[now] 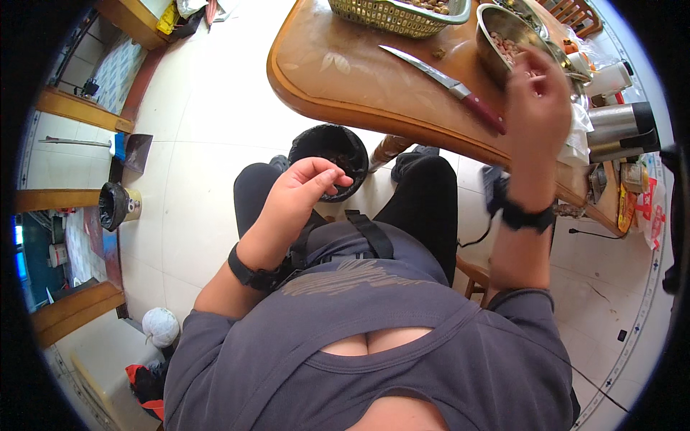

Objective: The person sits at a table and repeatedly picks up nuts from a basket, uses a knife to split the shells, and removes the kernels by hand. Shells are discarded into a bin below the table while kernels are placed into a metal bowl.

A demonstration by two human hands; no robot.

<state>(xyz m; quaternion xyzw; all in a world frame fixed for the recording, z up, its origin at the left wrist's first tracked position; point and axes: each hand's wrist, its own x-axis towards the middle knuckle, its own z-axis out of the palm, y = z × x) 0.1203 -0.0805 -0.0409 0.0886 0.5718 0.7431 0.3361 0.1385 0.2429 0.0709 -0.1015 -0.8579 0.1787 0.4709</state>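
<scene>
My left hand (308, 186) hovers over the near side of a black-lined waste bin (329, 143), its fingers curled towards the thumb. Whether something small sits between those fingertips cannot be made out. Blurred, my right hand (539, 108) is at the near rim of a stainless steel bowl (488, 56). Pinkish, nut-like pieces (505, 46) lie in that bowl, and the hand covers part of them. A kitchen knife (447, 83) with a dark red handle rests on the wooden table (334, 86). Beyond it stands a plastic basket (388, 19) of small brownish, nut-like items.
A thermos-like steel vessel (620, 126) and white tissue packaging (577, 137) stand at the table's right. Under the table is a turned wooden leg (391, 151). A dustpan (139, 153) and a small lined bin (116, 207) are on the floor at left.
</scene>
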